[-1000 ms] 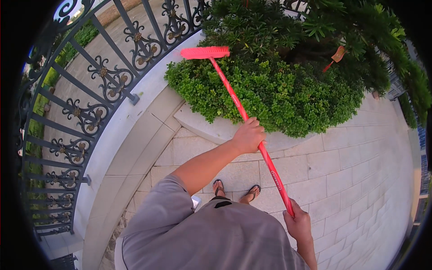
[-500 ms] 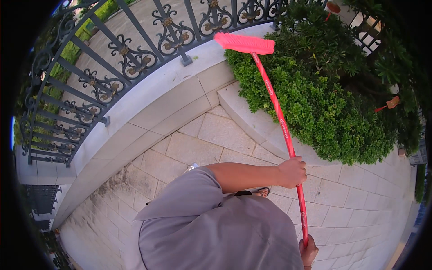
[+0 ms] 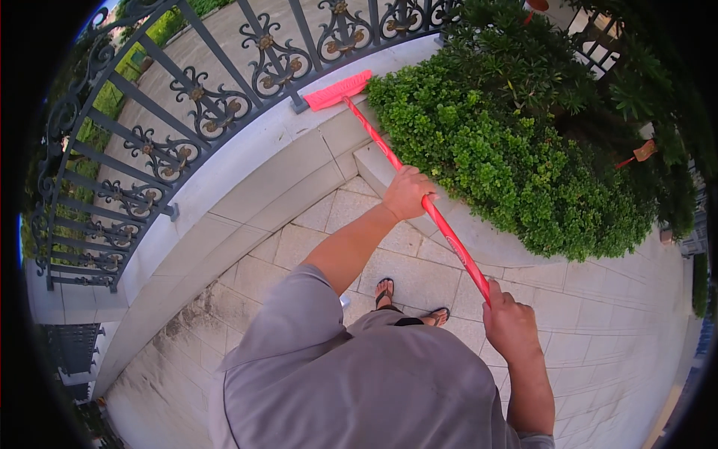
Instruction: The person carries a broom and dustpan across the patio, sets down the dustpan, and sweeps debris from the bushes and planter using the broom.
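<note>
A broom with a red handle (image 3: 458,245) and a pink bristle head (image 3: 338,90) reaches from me toward the upper left. Its head rests against the top of the low pale stone wall (image 3: 258,161), at the foot of the dark metal fence (image 3: 202,97). My left hand (image 3: 408,193) is wrapped round the middle of the handle, its arm stretched forward. Farther back, near the handle's lower end, my right hand (image 3: 510,318) is closed round it too. Whether the bristles press on the stone is hard to make out.
A dense green bush (image 3: 516,179) fills a raised stone planter (image 3: 449,213) to the right of the wall. Pale paving slabs (image 3: 419,273) lie under my sandalled feet (image 3: 384,292). A small orange tag (image 3: 645,150) hangs among the plants at right.
The broom head has moved left and down, from beside the bush to the fence foot. Both hands have moved forward with the handle, and my right arm has come farther into view.
</note>
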A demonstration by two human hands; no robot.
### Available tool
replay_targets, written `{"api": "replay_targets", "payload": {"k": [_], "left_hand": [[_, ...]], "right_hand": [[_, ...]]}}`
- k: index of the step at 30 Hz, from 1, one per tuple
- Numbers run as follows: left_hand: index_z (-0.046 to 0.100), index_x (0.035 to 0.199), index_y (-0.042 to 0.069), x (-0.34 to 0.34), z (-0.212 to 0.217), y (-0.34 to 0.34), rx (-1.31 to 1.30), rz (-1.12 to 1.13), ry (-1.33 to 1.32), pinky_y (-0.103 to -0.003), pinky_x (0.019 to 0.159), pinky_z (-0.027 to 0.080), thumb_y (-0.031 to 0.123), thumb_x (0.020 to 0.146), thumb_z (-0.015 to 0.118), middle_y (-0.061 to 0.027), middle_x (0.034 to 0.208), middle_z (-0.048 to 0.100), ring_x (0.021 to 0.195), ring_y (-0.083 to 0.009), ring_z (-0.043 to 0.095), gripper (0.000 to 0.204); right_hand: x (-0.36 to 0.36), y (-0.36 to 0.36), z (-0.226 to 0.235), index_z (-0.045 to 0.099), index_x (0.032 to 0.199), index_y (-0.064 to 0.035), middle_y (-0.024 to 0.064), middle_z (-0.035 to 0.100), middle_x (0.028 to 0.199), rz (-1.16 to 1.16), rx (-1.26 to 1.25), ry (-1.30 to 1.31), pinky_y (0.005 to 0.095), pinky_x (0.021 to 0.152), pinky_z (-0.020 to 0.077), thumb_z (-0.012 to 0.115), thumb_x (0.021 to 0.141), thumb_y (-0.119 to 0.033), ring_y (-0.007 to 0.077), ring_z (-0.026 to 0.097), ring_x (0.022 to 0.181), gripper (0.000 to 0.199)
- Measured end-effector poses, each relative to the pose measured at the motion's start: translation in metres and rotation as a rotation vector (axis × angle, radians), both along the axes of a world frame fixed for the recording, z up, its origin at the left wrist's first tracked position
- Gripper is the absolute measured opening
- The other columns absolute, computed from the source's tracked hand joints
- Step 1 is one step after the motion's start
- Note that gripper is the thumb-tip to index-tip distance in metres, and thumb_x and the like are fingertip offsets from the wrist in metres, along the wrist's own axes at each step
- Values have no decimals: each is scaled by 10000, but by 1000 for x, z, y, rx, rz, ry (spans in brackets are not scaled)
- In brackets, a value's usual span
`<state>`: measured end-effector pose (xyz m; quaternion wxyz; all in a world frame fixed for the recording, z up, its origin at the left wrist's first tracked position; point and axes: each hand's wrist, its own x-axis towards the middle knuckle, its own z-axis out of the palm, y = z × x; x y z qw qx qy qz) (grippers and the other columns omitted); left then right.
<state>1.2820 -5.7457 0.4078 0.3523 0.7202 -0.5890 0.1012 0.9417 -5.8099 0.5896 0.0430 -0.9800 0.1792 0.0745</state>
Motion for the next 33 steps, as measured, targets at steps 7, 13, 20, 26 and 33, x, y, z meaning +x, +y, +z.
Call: {"api": "replay_targets", "payload": {"k": [7, 13, 20, 26, 33], "left_hand": [[683, 758, 165, -129, 119, -2, -158, -53, 21, -354, 691, 409, 389, 799, 778, 24, 661, 578, 709, -192, 561, 247], [699, 742, 150, -89, 138, 57, -173, 89, -75, -353, 601, 414, 367, 782, 805, 26, 638, 593, 626, -182, 568, 245], [677, 635, 129, -42, 82, 99, 27, 203, -3, -384, 562, 422, 316, 785, 808, -27, 583, 629, 588, -251, 610, 272], [665, 666, 140, -154, 123, 33, -6, -88, 216, -393, 597, 476, 311, 801, 790, -38, 624, 646, 621, -246, 632, 251], [681, 736, 85, -53, 16, 9, -11, 38, 216, -421, 673, 525, 309, 819, 794, -83, 743, 672, 739, -306, 657, 264]], "right_hand": [[-108, -13, 195, 607, 1389, -38, 169, 674, 894, -203, 402, -39, 356, 678, 518, 656, 899, 4, 265, 640, 745, 495], [-71, -9, 175, 685, 1187, 40, 179, 692, 888, -172, 525, -257, 317, 656, 524, 660, 739, 85, 264, 665, 718, 451], [-5, -4, 127, 693, 1141, -1, 174, 685, 870, 36, 342, -347, 344, 608, 507, 716, 807, 24, 294, 657, 693, 335], [-149, -31, 220, 657, 1000, 11, 172, 684, 1033, -206, 483, -502, 368, 694, 518, 633, 928, -81, 246, 614, 778, 119], [11, -30, 55, 505, 719, -138, 33, 570, 692, 53, 1299, -1093, 552, 1042, 433, 719, 920, -365, 261, 614, 807, 371]]}}
